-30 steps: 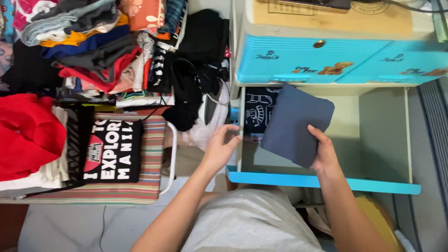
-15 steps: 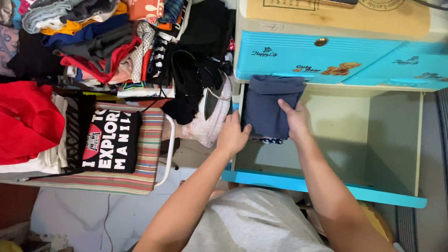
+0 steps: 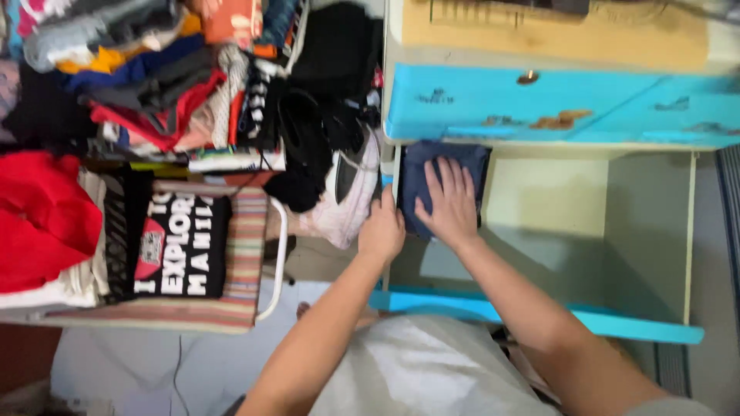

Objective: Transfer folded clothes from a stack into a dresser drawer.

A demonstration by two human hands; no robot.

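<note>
Navy cloth [image 3: 420,176] lies folded in drawer [image 3: 647,231], far-left corner. Right hand [image 3: 449,202] is pressed flat, open, upon it. Left hand [image 3: 382,227], at 8 o'clock of cloth, is curled on drawer's edge.

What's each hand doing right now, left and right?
Left hand: curled on the drawer's left wall; grip unclear.
Right hand: open, palm flat on the folded navy garment, not gripping.
</note>
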